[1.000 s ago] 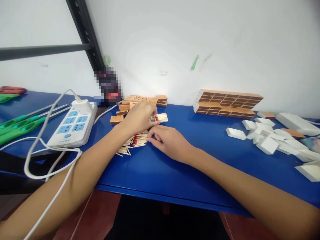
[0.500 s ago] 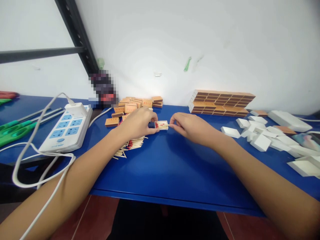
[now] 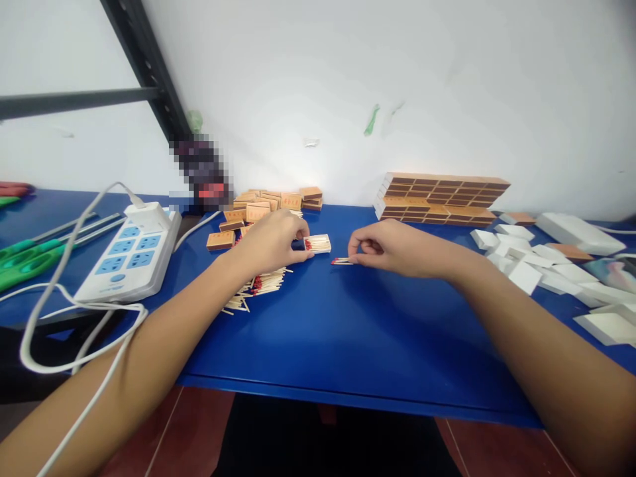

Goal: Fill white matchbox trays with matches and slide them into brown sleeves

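Note:
My left hand [image 3: 273,238] is closed on the left end of a small open matchbox tray [image 3: 318,244] filled with red-tipped matches, which rests on the blue table [image 3: 322,331]. My right hand [image 3: 385,246] sits just right of the tray with its fingers pinched on a few matches [image 3: 342,262] whose red tips point left, low over the table. A loose heap of matches [image 3: 261,286] lies under my left wrist.
Brown matchbox sleeves [image 3: 263,207] are piled behind my left hand. A neat stack of matchboxes [image 3: 440,204] stands by the wall. White inner trays [image 3: 531,265] are scattered at the right. A white power strip [image 3: 126,255] with cables and green scissors [image 3: 30,255] lie at the left.
My right hand left the match heap, moved to the tray's right end, then drew back a little to the right with a few matches pinched. My left hand stayed on the tray.

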`<state>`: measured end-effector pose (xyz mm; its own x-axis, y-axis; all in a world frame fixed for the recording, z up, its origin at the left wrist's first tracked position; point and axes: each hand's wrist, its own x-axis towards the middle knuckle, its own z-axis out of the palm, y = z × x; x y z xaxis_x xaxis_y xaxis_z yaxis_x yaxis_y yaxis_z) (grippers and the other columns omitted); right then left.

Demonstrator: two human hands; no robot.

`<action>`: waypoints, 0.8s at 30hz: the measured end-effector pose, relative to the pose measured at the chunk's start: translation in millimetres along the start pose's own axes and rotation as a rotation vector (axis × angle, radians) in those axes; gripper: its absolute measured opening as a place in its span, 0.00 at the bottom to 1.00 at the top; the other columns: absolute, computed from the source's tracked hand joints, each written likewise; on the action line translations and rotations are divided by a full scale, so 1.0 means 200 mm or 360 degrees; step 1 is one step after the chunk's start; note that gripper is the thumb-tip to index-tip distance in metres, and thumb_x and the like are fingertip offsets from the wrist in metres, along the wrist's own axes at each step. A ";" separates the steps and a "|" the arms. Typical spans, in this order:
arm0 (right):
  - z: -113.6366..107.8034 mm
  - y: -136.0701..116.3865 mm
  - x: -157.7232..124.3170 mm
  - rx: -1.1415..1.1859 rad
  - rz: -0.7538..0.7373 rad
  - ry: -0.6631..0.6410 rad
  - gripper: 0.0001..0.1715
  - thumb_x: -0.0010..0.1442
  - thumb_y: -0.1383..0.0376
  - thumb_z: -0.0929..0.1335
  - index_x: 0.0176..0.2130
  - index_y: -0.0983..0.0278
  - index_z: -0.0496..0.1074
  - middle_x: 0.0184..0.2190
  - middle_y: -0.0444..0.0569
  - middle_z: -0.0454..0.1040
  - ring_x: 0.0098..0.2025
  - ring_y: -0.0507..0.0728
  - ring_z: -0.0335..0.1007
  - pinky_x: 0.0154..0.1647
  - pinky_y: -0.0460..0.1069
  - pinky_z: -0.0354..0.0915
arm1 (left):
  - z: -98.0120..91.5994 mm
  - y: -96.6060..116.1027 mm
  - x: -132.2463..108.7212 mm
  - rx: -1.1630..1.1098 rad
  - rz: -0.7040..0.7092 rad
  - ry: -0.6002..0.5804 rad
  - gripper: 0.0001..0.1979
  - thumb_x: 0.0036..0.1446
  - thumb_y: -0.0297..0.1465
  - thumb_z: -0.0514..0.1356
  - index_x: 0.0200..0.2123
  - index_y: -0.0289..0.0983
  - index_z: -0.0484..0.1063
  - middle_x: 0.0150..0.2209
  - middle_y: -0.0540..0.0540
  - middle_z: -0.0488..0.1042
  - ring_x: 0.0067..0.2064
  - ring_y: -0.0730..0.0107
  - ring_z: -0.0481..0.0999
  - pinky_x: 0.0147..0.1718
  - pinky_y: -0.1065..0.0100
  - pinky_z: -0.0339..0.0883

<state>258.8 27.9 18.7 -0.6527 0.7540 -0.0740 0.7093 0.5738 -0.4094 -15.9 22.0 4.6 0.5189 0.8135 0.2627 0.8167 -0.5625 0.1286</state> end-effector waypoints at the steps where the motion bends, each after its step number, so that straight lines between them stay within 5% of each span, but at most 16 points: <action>1: 0.00 -0.01 0.00 0.0011 -0.0006 -0.0007 0.10 0.65 0.57 0.70 0.36 0.59 0.78 0.25 0.42 0.71 0.24 0.51 0.60 0.28 0.49 0.52 | 0.00 0.00 0.00 0.0000 -0.0002 0.0004 0.11 0.60 0.39 0.70 0.40 0.38 0.81 0.40 0.44 0.81 0.46 0.55 0.77 0.42 0.61 0.65; 18: 0.03 -0.06 0.00 0.0124 0.0056 -0.0231 0.08 0.64 0.60 0.69 0.35 0.60 0.75 0.25 0.41 0.71 0.25 0.52 0.60 0.27 0.49 0.53 | 0.00 0.00 -0.01 -0.0005 0.0005 -0.0030 0.11 0.60 0.39 0.70 0.40 0.38 0.80 0.41 0.43 0.80 0.47 0.54 0.77 0.45 0.59 0.67; 24: 0.05 -0.09 0.03 -0.0006 0.0022 0.0359 0.08 0.67 0.61 0.68 0.39 0.62 0.76 0.26 0.42 0.70 0.26 0.52 0.60 0.29 0.49 0.51 | -0.01 0.06 -0.02 -0.0032 0.0087 -0.0047 0.12 0.61 0.38 0.69 0.44 0.38 0.81 0.43 0.42 0.80 0.49 0.52 0.77 0.46 0.58 0.68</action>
<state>240.0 19.3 16.9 -0.5674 0.8138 0.1257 0.7189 0.5640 -0.4062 -8.9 12.1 7.9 0.5698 0.7855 0.2415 0.7820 -0.6086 0.1343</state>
